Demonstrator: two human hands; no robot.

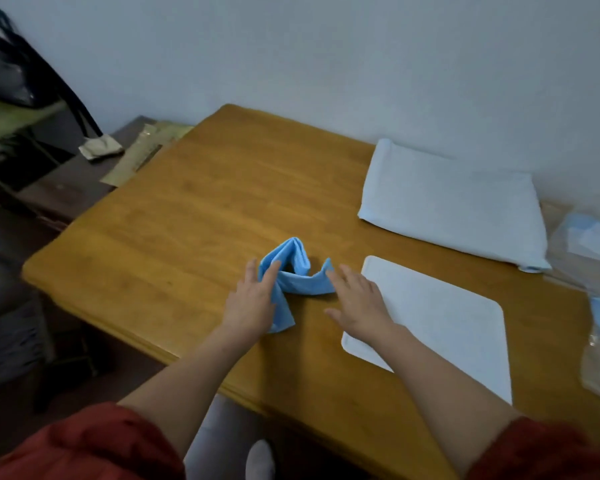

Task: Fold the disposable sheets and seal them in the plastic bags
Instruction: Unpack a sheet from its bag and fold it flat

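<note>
Lowest in the frame, nearest the lens: red sleeves (77, 445) at both bottom corners, bare forearms stretched up toward the centre.

Centre of frame: blue sheet (300, 282) on the wooden table (187, 220), partly folded, buckled into two raised peaks with a hollow between and a tail trailing toward the bottom. Left hand (252, 303) lying against the sheet's left flank, fingers straight, pressing rather than pinching, clenched on nothing. Right hand (359, 306) spread flat, fingertips just touching the right peak, likewise grasping nothing; wrist above the corner of a white rounded panel (440, 327) at lower right, bag or pad, cannot tell.

Upper right: folded white stack (454, 209), well apart from the hands. Right edge: clear plastic bags (589, 251), something blue inside.

Step in hand, by the look of it: flattening and squaring the blue sheet before bagging. To do it well: press both peaks down and outward with flat palms, drive the air out from the middle, line up edges before creasing, tuck the tail in for a packet narrower than a bag mouth. Keep one palm on it when reaching for a bag; soft material, likely to spring open.
</note>
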